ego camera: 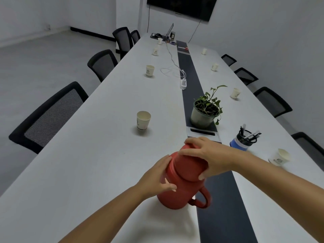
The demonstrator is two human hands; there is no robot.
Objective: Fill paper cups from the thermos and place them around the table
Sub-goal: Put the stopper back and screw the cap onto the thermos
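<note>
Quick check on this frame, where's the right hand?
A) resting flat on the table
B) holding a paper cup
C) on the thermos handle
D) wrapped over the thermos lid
D: the right hand is wrapped over the lid of the red thermos, while the left hand steadies the body; the handle sticks out free and no paper cup is held.

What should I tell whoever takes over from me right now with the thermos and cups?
Left hand steadies the red thermos body; right hand grips its lid.
Thermos stands on the table, near end, handle toward you.
Done: eight paper cups set out along both sides; nearest left cup, nearest right cup.
Whether they are filled cannot be seen.
Left: check fill and the lid.
</note>
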